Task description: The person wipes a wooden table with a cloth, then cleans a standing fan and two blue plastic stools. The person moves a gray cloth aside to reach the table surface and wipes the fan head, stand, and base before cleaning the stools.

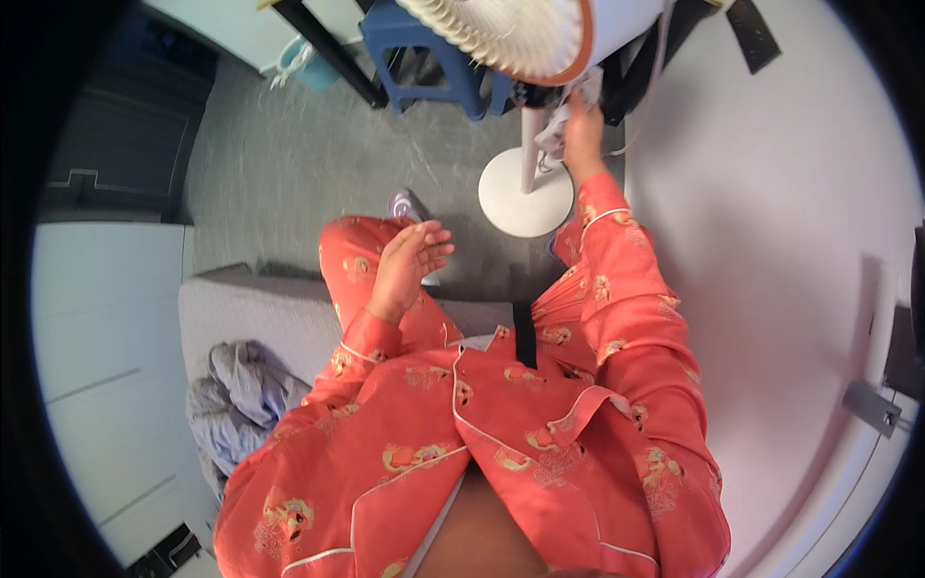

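A white pedestal fan stands in front of me, with its ribbed head [527, 40] at the top of the view and its round base [526, 193] on the floor. My right hand [584, 134] reaches out to the fan's pole [530, 144] and grips a pale crumpled cloth [555, 134]. The cloth lies beside the pole, just under the fan head; whether it touches the fan I cannot tell. Above my left thigh, my left hand [413, 264] hangs empty, its fingers slightly bent and a little apart.
Behind the fan is a blue plastic stool [426, 58] under a dark-legged table [325, 50]. A light blue bucket [307, 65] stands farther left. I sit on a grey mattress [253, 311] with crumpled grey bedding [246, 390]. A pale wall [737, 217] runs along my right.
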Action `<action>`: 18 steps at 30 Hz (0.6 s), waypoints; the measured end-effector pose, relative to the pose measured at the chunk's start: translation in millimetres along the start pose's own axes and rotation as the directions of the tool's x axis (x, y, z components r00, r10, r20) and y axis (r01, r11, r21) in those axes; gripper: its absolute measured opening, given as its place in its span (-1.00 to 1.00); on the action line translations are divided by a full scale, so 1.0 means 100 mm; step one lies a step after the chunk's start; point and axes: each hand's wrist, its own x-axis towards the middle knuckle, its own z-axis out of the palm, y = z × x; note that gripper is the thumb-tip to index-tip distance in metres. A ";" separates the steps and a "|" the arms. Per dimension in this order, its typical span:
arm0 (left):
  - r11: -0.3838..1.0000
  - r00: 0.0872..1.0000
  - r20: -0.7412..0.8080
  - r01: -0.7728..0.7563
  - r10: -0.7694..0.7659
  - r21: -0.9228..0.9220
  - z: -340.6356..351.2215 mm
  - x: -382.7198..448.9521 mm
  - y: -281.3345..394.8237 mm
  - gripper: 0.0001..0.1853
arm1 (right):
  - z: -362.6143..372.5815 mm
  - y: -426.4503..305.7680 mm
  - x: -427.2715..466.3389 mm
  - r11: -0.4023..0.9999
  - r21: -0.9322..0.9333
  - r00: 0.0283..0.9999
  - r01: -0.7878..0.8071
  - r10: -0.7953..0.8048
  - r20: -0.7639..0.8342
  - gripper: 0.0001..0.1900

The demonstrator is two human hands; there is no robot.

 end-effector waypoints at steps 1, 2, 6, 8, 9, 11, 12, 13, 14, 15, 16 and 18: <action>1.000 0.999 -0.025 0.025 -0.024 0.008 -0.03 0.00 -0.04 -0.65 | 0.02 -0.08 0.03 0.992 0.129 1.000 -0.003 0.005 -0.014 -0.58; 0.999 0.998 -0.051 0.050 -0.049 0.015 -0.07 -0.01 -0.07 -0.66 | 0.06 -0.14 0.05 0.967 0.256 1.000 -0.008 0.015 -0.025 -0.61; 0.996 0.991 -0.098 0.091 -0.092 -0.015 -0.26 -0.09 -0.15 -0.67 | 0.04 -0.31 0.37 0.922 0.385 0.999 -0.036 0.040 -0.002 -0.67; 0.994 0.987 -0.120 0.104 -0.107 -0.035 -0.39 -0.11 -0.19 -0.67 | 0.00 -0.36 0.42 0.938 0.282 0.971 -0.201 0.230 -0.070 -0.67; 0.993 0.985 -0.126 0.113 -0.117 -0.041 -0.43 -0.11 -0.23 -0.67 | -0.04 -0.36 0.44 0.939 0.270 0.969 -0.211 0.238 -0.070 -0.67; 0.991 0.983 -0.125 0.130 -0.134 -0.039 -0.53 -0.12 -0.28 -0.67 | -0.13 -0.39 0.55 0.952 0.250 0.978 -0.178 0.198 -0.059 -0.67; 0.990 0.984 -0.112 0.135 -0.138 -0.033 -0.57 -0.13 -0.29 -0.67 | -0.17 -0.42 0.62 0.959 0.238 0.984 -0.151 0.170 -0.058 -0.67; 0.991 0.987 -0.092 0.128 -0.131 -0.031 -0.58 -0.12 -0.30 -0.67 | -0.16 -0.44 0.68 0.965 0.229 0.989 -0.128 0.142 -0.047 -0.67; 0.990 0.986 -0.097 0.135 -0.138 -0.035 -0.62 -0.11 -0.31 -0.67 | -0.16 -0.42 0.69 0.970 0.218 0.992 -0.107 0.119 -0.042 -0.66; 0.989 0.984 -0.104 0.141 -0.144 -0.040 -0.67 -0.11 -0.34 -0.67 | -0.15 -0.38 0.71 0.974 0.209 0.994 -0.090 0.099 -0.035 -0.66; 0.988 0.983 -0.104 0.145 -0.148 -0.045 -0.70 -0.09 -0.36 -0.67 | -0.16 -0.35 0.71 0.977 0.202 0.997 -0.069 0.076 -0.027 -0.66; 0.991 0.988 -0.088 0.127 -0.131 -0.050 -0.72 -0.01 -0.36 -0.68 | -0.19 -0.25 0.63 0.980 0.195 0.999 -0.036 0.038 -0.007 -0.66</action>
